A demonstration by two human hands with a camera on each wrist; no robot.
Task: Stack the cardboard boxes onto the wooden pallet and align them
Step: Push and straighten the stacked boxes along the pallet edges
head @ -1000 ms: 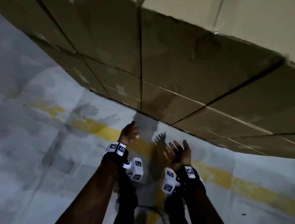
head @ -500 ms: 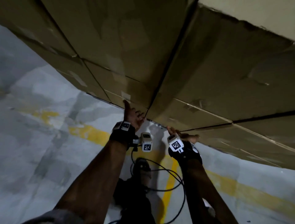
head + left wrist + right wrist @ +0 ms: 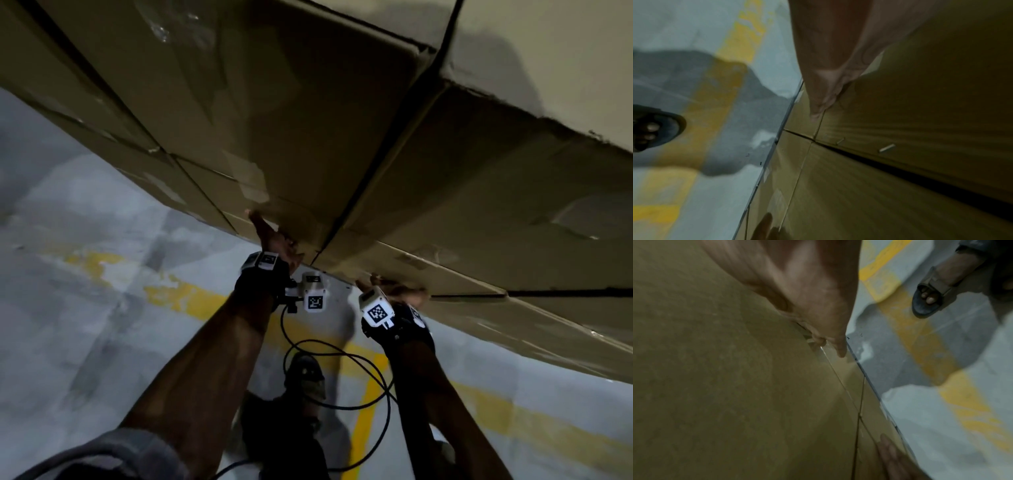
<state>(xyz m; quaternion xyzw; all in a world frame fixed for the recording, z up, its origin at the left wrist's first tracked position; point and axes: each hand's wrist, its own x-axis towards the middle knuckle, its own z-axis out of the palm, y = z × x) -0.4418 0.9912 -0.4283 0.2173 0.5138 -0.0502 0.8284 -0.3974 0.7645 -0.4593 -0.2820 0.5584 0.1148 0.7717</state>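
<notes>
Both hands have gone from hovering palm-up over the floor to flat contact w/ the cardboard boxes, and the head cam has closed in so the stack now fills the upper frame from 9 to 3 o'clock. Left hand sits at approx. centre of the head view, fingers straight and pressed against the face of the lower left box, thumb pointing up toward 11 o'clock; nothing gripped, just a flat push. Left wrist view agrees: fingers laid out along the cardboard beside a seam, box faces filling the 12-to-6 o'clock half. Right hand is at 4 o'clock of the left one, just across the dark vertical gap between two columns of boxes, fingers extended along the bottom edge of the lower right box. In the right wrist view the fingertips lie straight on the cardboard near the bottom edge; whether any finger hooks under that edge can't be told. Wooden pallet isn't visible in any view, boxes hide whatever they stand on. Floor is grey concrete w/ a worn yellow line running from 9 toward 4 o'clock. A sandalled foot stands at 6 o'clock, w/ a black cable looping round it. Marker-tagged wrist cams sit between the forearms.
</notes>
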